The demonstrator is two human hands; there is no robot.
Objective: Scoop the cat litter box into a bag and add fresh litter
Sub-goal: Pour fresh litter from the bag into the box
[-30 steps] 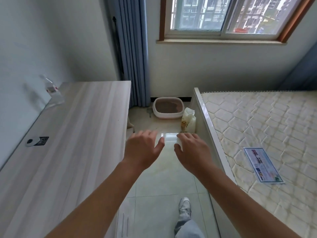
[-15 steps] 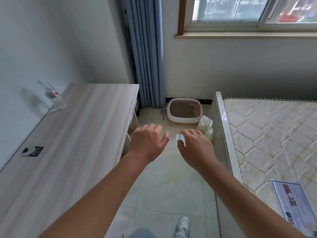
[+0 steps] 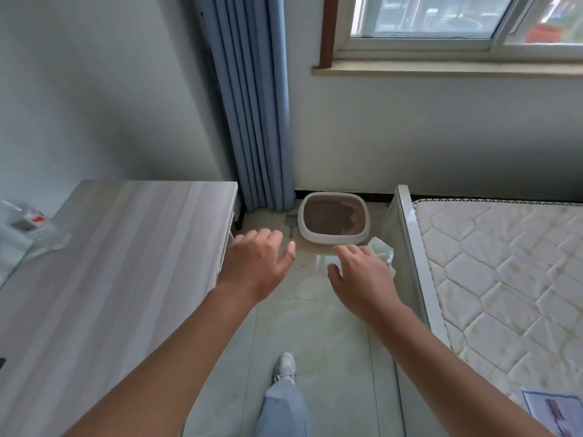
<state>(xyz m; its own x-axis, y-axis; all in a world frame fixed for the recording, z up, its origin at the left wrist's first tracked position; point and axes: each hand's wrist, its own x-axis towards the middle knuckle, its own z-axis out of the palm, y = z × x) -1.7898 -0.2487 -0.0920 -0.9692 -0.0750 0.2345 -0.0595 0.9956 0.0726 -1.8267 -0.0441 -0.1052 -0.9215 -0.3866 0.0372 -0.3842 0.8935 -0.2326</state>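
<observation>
Litter box [image 3: 328,238], seen from the head camera: a pale oval tray of brownish litter on the tiled floor [image 3: 315,326]. It stands against the far wall, below the window [image 3: 426,23] and just right of the blue curtain [image 3: 255,105]. Its long axis runs left to right across the view.

A small grey scoop [image 3: 290,224] lies on the floor just beside the tray's left end, with its handle pointing back toward the person. A pale crumpled bag [image 3: 383,250] stands near the tray's right front corner, close to the bed [image 3: 504,263]. Whether it holds fresh litter or is meant for waste cannot be told.

Both bare arms reach forward and down between a grey wood-grain surface [image 3: 110,263] on the left and the bed on the right. The left hand [image 3: 255,263] hovers palm down, fingers [image 3: 268,238] loosely spread, holding nothing. The right hand [image 3: 359,272] is likewise relaxed and empty, and in the picture it overlaps the lower edge of the bag.

The tray lies straight ahead of both hands, beyond the fingertips and lower down, so nothing is touched yet. The left hand appears nearer the scoop and the right nearer the bag, so the likely next move is a step closer and a crouch. One light shoe [image 3: 285,367] shows on the floor below.
</observation>
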